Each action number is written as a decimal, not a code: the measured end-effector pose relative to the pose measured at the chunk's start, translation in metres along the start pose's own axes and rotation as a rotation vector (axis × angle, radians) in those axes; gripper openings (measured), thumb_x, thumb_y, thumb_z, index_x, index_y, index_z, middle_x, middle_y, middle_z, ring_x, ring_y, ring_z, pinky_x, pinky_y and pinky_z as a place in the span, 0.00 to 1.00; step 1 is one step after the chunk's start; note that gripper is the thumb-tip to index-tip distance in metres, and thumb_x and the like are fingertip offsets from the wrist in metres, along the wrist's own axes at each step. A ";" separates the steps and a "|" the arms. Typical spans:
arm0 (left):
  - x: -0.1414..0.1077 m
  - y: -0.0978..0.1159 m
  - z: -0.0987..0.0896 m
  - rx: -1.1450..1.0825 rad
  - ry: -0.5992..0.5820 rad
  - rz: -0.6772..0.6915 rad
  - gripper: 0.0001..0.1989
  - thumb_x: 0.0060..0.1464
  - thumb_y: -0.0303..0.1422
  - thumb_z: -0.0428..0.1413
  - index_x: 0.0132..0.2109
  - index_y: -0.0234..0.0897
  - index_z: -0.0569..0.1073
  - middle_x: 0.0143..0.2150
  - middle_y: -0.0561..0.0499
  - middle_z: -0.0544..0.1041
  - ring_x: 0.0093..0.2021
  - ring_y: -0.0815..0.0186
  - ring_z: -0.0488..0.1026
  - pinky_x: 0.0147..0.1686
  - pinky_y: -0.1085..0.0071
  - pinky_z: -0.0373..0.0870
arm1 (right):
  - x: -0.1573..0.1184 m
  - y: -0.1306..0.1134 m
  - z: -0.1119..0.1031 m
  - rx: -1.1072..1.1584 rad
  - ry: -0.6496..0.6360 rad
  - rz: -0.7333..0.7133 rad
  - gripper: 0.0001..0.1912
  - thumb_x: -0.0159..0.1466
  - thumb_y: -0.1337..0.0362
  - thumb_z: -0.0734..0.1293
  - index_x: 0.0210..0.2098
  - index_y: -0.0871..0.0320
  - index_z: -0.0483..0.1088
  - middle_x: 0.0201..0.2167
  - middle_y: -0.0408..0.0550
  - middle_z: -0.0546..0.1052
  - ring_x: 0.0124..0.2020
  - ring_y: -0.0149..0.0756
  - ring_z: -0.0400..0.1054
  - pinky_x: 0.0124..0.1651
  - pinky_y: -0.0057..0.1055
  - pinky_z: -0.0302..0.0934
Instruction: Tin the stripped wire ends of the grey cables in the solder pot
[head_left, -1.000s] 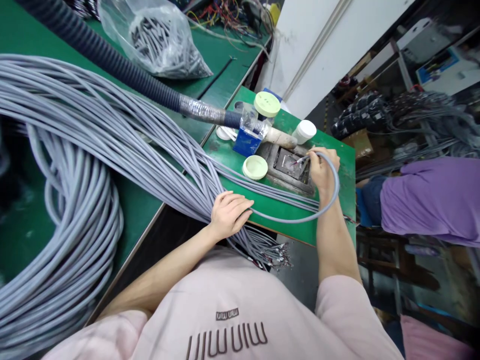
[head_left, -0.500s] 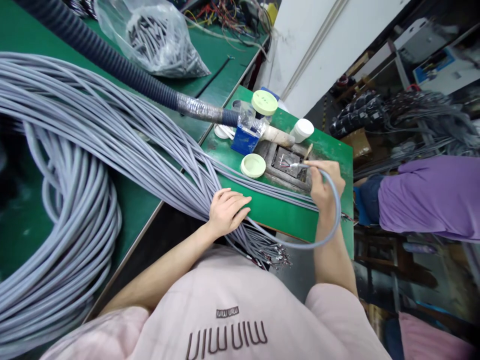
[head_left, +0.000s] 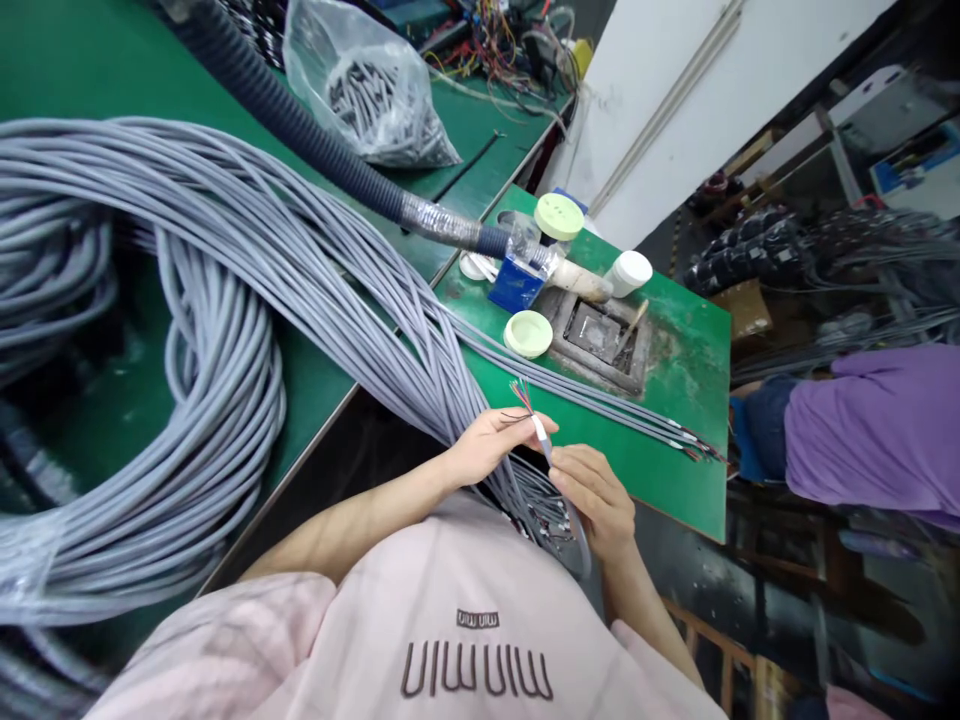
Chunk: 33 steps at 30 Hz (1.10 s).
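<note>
A grey cable (head_left: 577,535) is held in front of my shirt, with its stripped end pointing up and away. Thin coloured wires (head_left: 523,396) fan out from a white band (head_left: 539,428) at that end. My left hand (head_left: 496,442) pinches the cable at the base of these wires, thumb and fingers closed. Just below, my right hand (head_left: 596,492) grips the grey jacket between thumb and fingers. Left of both hands runs a thick bundle of grey cables (head_left: 360,330). Several other stripped cable ends (head_left: 551,505) hang below my hands, partly hidden.
Beyond my hands sits a square pot (head_left: 598,335) with a stick (head_left: 631,328) in it. A pale green lid (head_left: 528,333), a white jar (head_left: 630,272) and a black hose (head_left: 322,150) are close by. At right is a person in a purple top (head_left: 874,430).
My right hand has drawn the cable end back from the square pot toward my body. My left hand has left the cable bundle and now pinches that cable end. The view has shifted.
</note>
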<state>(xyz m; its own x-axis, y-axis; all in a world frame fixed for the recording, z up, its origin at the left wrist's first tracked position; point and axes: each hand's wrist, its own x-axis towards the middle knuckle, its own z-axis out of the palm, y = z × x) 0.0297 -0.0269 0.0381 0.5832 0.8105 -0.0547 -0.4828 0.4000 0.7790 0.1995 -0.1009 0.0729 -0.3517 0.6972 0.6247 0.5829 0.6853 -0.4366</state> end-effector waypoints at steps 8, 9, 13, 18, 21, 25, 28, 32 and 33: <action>-0.005 0.009 0.006 0.231 -0.096 0.119 0.18 0.54 0.46 0.57 0.33 0.34 0.79 0.32 0.47 0.77 0.34 0.66 0.74 0.38 0.68 0.71 | 0.018 -0.017 -0.009 0.103 -0.186 0.591 0.10 0.62 0.60 0.65 0.27 0.55 0.74 0.16 0.39 0.71 0.18 0.30 0.65 0.24 0.27 0.59; -0.004 0.009 0.006 0.255 -0.098 0.129 0.18 0.55 0.46 0.57 0.32 0.34 0.79 0.33 0.46 0.77 0.34 0.66 0.74 0.38 0.68 0.71 | 0.020 -0.018 -0.008 0.122 -0.208 0.643 0.12 0.61 0.59 0.66 0.23 0.56 0.72 0.15 0.39 0.69 0.17 0.29 0.62 0.23 0.27 0.57; -0.003 0.011 0.006 0.305 -0.108 0.120 0.18 0.53 0.46 0.58 0.31 0.33 0.77 0.31 0.47 0.76 0.32 0.68 0.72 0.35 0.71 0.69 | 0.017 -0.018 -0.004 0.386 -0.280 0.820 0.17 0.65 0.57 0.62 0.23 0.58 0.70 0.13 0.38 0.66 0.15 0.26 0.57 0.21 0.25 0.52; 0.001 0.012 0.010 0.233 -0.112 0.020 0.21 0.47 0.48 0.61 0.26 0.31 0.73 0.24 0.52 0.72 0.25 0.73 0.66 0.28 0.74 0.64 | 0.004 -0.008 0.003 0.789 -0.229 0.912 0.20 0.63 0.50 0.64 0.24 0.60 0.71 0.10 0.38 0.65 0.12 0.24 0.52 0.18 0.25 0.47; 0.003 0.011 0.016 0.223 -0.055 0.001 0.23 0.45 0.49 0.62 0.23 0.32 0.69 0.21 0.55 0.68 0.22 0.75 0.62 0.24 0.76 0.60 | -0.003 -0.003 0.010 0.906 -0.193 0.951 0.21 0.61 0.49 0.65 0.24 0.61 0.72 0.11 0.39 0.65 0.11 0.24 0.52 0.17 0.25 0.45; 0.005 0.009 0.024 0.280 0.036 0.055 0.23 0.48 0.47 0.59 0.19 0.33 0.65 0.18 0.56 0.63 0.21 0.75 0.58 0.22 0.76 0.56 | -0.011 0.001 0.019 1.054 -0.158 0.934 0.20 0.61 0.49 0.66 0.25 0.60 0.72 0.10 0.38 0.63 0.11 0.24 0.52 0.19 0.25 0.48; 0.005 0.009 0.028 0.300 0.065 0.095 0.23 0.50 0.47 0.58 0.19 0.34 0.65 0.18 0.56 0.62 0.21 0.75 0.56 0.22 0.76 0.55 | -0.015 0.002 0.024 1.102 -0.122 0.941 0.20 0.60 0.49 0.66 0.24 0.60 0.72 0.09 0.36 0.60 0.11 0.24 0.52 0.19 0.26 0.49; 0.005 0.009 0.030 0.295 0.063 0.100 0.24 0.50 0.48 0.58 0.18 0.34 0.63 0.18 0.57 0.60 0.21 0.76 0.55 0.22 0.76 0.54 | -0.018 0.003 0.026 1.124 -0.098 0.928 0.20 0.60 0.49 0.67 0.24 0.60 0.72 0.09 0.36 0.60 0.11 0.24 0.52 0.20 0.26 0.50; 0.004 0.008 0.030 0.292 0.064 0.101 0.24 0.50 0.48 0.58 0.18 0.34 0.63 0.18 0.57 0.60 0.21 0.76 0.54 0.22 0.76 0.54 | -0.018 0.003 0.026 1.128 -0.098 0.924 0.20 0.60 0.49 0.67 0.24 0.60 0.72 0.09 0.36 0.61 0.11 0.24 0.52 0.20 0.26 0.50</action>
<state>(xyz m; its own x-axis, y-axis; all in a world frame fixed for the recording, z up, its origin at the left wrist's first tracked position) 0.0480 -0.0329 0.0632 0.4953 0.8687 0.0004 -0.3225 0.1835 0.9286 0.1887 -0.1060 0.0440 -0.2526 0.9509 -0.1790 -0.2310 -0.2389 -0.9432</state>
